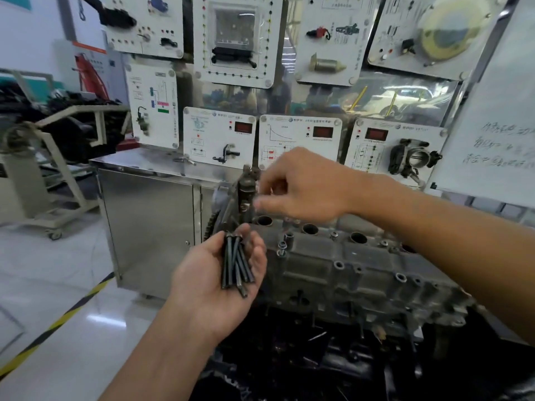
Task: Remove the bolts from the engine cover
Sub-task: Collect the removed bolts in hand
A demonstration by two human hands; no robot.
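left hand (pixel 214 273) cupping loose bolts (pixel 236 263) | right hand (pixel 301 186), fingers curled, blurred, above engine cover (pixel 347 264)

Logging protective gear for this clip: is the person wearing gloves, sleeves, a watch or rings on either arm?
No. The left hand and right hand are bare, without gloves. The left forearm and right forearm are uncovered to the frame edge; no sleeve shows. No watch, bracelet or ring is visible.
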